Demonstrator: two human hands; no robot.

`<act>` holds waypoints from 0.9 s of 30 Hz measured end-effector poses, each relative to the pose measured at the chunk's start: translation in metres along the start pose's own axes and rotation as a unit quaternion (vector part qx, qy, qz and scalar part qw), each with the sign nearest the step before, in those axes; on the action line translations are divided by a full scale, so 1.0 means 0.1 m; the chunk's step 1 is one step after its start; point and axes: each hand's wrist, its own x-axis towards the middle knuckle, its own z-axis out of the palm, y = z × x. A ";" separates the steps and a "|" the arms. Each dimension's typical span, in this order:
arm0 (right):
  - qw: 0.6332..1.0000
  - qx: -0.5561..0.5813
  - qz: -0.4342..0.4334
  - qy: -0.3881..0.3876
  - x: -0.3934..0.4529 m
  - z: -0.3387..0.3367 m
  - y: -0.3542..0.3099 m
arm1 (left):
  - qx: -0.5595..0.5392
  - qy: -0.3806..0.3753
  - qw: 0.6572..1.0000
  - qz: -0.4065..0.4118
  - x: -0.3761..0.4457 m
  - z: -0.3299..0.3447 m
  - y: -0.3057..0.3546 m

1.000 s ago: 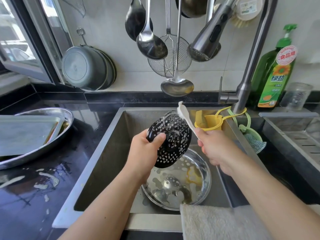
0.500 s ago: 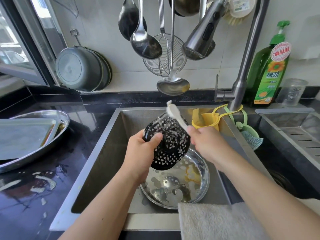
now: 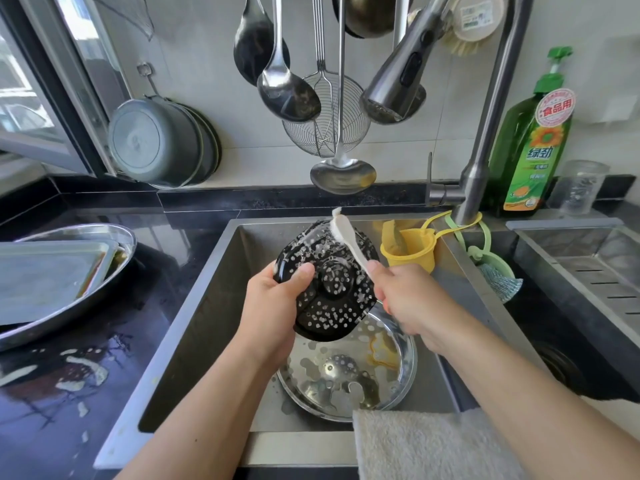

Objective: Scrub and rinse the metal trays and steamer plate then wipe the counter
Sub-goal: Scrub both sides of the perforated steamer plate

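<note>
My left hand (image 3: 273,306) grips the left edge of a black perforated steamer plate (image 3: 332,289), held tilted above the sink (image 3: 207,306) with soap foam on it. My right hand (image 3: 405,296) holds the handle of a white brush (image 3: 346,233) whose head rests on the plate's upper rim. Under the plate a round metal tray (image 3: 346,379) lies in the sink basin with suds and water in it. On the counter to the left, a rectangular metal tray (image 3: 48,271) lies inside an oval metal tray (image 3: 104,237).
The faucet (image 3: 485,133) rises at the right, its spray head (image 3: 394,88) hanging over the sink among ladles and a wire strainer. A yellow holder (image 3: 412,251), green dish soap bottle (image 3: 533,150) and a beige towel (image 3: 426,445) surround the sink. Foam spots mark the black counter (image 3: 69,375).
The brush head has slid up and left across the steamer plate to its upper rim. My left hand keeps its grip on the plate.
</note>
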 end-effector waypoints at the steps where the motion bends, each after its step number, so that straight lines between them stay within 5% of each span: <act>1: 0.999 0.026 0.025 -0.005 0.02 -0.03 0.01 | -0.019 0.006 1.000 0.000 0.00 -0.01 0.01; 8: 0.998 0.036 0.025 -0.049 -0.04 0.00 0.01 | -0.045 0.013 0.999 -0.007 0.00 0.00 0.05; 12: 0.999 0.032 0.024 0.011 0.03 -0.08 -0.01 | -0.055 0.021 0.998 -0.003 0.02 -0.01 0.05; 16: 0.998 -0.027 -0.024 -0.047 -0.04 0.01 -0.01 | -0.060 0.013 0.998 -0.014 -0.01 0.00 0.07; 20: 1.000 -0.015 -0.015 0.017 0.03 -0.10 -0.04 | -0.071 0.018 0.997 -0.012 0.00 -0.01 0.07; 24: 0.994 -0.084 -0.062 -0.032 -0.05 -0.01 -0.03 | -0.076 0.012 0.997 -0.023 -0.02 -0.01 0.09; 27: 0.993 -0.102 -0.054 0.015 0.01 -0.12 -0.04 | -0.090 0.016 0.996 -0.026 -0.02 -0.02 0.10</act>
